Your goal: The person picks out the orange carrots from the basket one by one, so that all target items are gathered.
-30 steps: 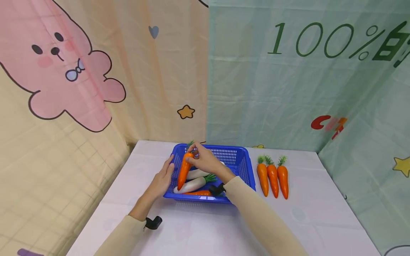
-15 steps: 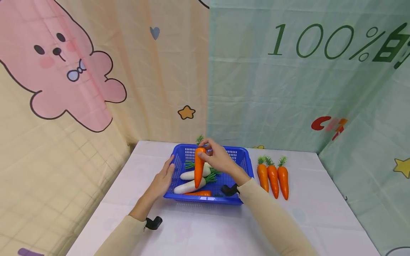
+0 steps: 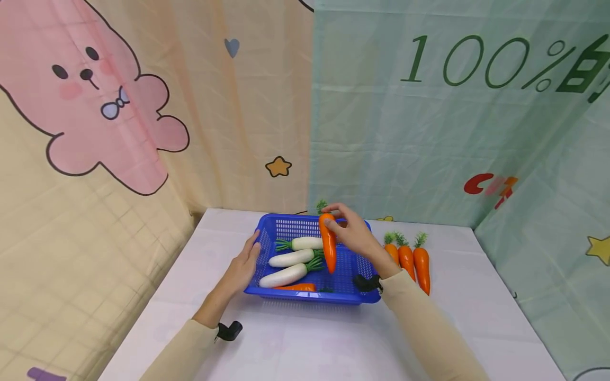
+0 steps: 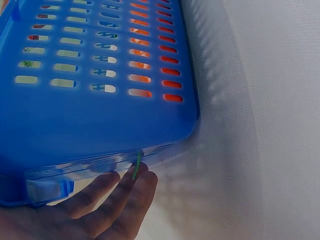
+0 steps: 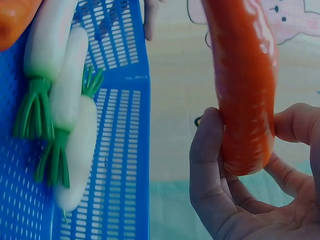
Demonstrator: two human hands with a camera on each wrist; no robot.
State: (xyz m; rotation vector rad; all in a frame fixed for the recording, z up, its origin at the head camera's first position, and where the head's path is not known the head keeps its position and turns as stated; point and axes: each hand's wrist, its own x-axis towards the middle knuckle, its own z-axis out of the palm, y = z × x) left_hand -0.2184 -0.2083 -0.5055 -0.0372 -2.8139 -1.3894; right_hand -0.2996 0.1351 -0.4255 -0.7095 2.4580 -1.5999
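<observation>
My right hand (image 3: pixel 350 228) pinches an orange carrot (image 3: pixel 329 243) near its leafy top, thumb on one side and fingers on the other. The carrot hangs tip down above the blue basket (image 3: pixel 314 297); the right wrist view shows its thick end between the fingers (image 5: pixel 206 155). Along the basket's left side lies my left hand (image 3: pixel 243 267), with extended fingers touching the outside of the wall, as the left wrist view (image 4: pixel 107 205) confirms. Inside the basket are three white radishes (image 3: pixel 292 258) with green stems and another carrot (image 3: pixel 297 287) by the near wall.
Three carrots (image 3: pixel 421 264) lie side by side on the white table (image 3: pixel 295 338) right of the basket, partly behind my right forearm. A printed curtain (image 3: pixel 391 137) hangs behind the table. Each wrist wears a small black camera (image 3: pixel 230 331).
My right hand has carried the carrot rightward, from over the basket's left part toward its right part, uncovering the radishes. My left hand has stayed at the basket's left side.
</observation>
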